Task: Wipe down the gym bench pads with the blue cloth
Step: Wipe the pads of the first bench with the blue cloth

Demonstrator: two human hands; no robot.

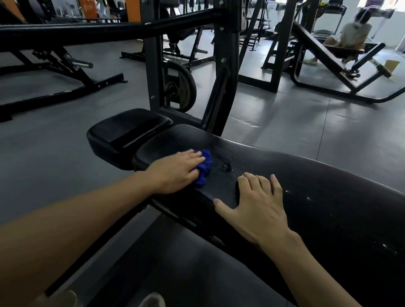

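In the head view, the long bench pad (315,200) is black and runs from the lower right of the picture toward the upper left, so its long axis goes diagonally and its narrow end points to the upper left. Just beyond this narrow end sits the small seat pad (125,132), also black, very close to it with a thin gap between them. The surface of the long pad has a worn, torn spot near the middle of its narrow part and some small light marks further to the right.

The blue cloth (204,167) lies bunched on the narrow end of the long pad. It is crumpled into a lump that stretches roughly from the far side toward the near edge of the pad. The left hand (175,171) lies on top of it with the fingers straight and together, pressing the cloth down on the pad; most of the cloth is hidden under the palm.

The right hand (258,204) rests flat on the long pad to the right of the cloth, not touching it, fingers spread a little and the thumb out along the near edge. It holds nothing.

Behind the bench stands a black steel frame (225,64) with a weight plate (180,89) at its base. On the grey floor (296,127) far away another person (351,36) sits on a machine, blurred
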